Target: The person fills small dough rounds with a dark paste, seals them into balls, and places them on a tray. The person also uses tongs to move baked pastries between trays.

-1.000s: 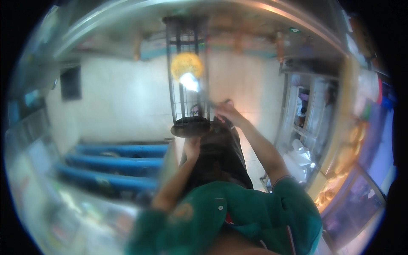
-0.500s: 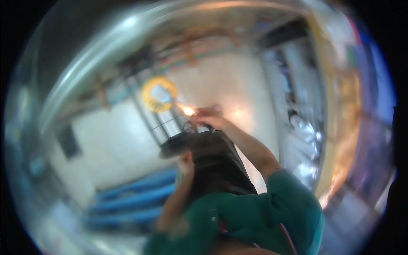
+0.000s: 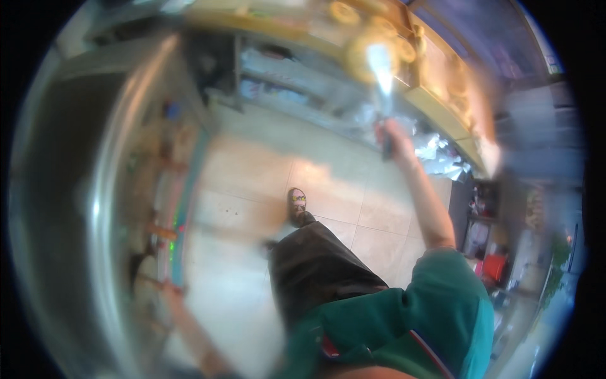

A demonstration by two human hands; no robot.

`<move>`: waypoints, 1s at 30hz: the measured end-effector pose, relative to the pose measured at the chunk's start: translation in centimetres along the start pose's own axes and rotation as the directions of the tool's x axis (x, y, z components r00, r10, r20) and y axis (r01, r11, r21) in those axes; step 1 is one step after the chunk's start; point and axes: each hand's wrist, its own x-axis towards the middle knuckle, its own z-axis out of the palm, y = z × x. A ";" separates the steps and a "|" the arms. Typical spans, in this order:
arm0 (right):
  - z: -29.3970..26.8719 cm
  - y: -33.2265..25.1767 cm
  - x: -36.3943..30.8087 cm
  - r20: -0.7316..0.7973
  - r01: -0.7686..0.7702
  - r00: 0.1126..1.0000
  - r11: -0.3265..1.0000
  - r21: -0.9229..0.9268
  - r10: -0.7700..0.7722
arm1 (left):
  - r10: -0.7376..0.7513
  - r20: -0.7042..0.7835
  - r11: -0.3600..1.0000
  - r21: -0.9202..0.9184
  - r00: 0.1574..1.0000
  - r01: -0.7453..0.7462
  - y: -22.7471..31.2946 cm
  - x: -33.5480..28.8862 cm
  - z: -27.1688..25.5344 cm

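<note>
My right hand, stretched out ahead and to the right, is closed round the dark handle of a spatula. The spatula's metal blade shines brightly. Under or on the blade is a round, flat yellow piece that looks like flatbread; blur hides whether it rests on the blade or the counter. More round yellow pieces lie beside it on the yellowish counter. My left hand is low on the left, at the edge of a unit with small green lights. Motion smears its fingers.
A long steel edge curves along the left. Beneath the yellowish counter, a shelf holds shiny crumpled wrapping. Farther right are shelves with a red container. Pale tiles cover the floor, where my shod foot stands.
The view has turned right, toward the yellowish counter. My right hand has carried the spatula and yellow piece from the steel unit to this counter. My left arm has swung out left.
</note>
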 end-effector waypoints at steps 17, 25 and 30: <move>-24.8 -10.9 27.0 -0.267 -0.047 0.957 0.967 0.249 0.115 | 0.719 -0.292 0.524 0.824 0.630 -0.216 6.8 -6.0 10.7; -21.0 -9.3 33.4 -0.284 0.047 0.956 0.994 -0.102 -0.075 | 0.755 -0.065 0.422 0.811 0.653 -0.406 6.3 -5.2 16.4; -9.4 -3.7 21.7 -0.069 0.109 0.989 0.962 -0.250 -0.130 | 0.695 -0.089 0.545 0.713 0.714 -0.441 6.0 -3.3 19.6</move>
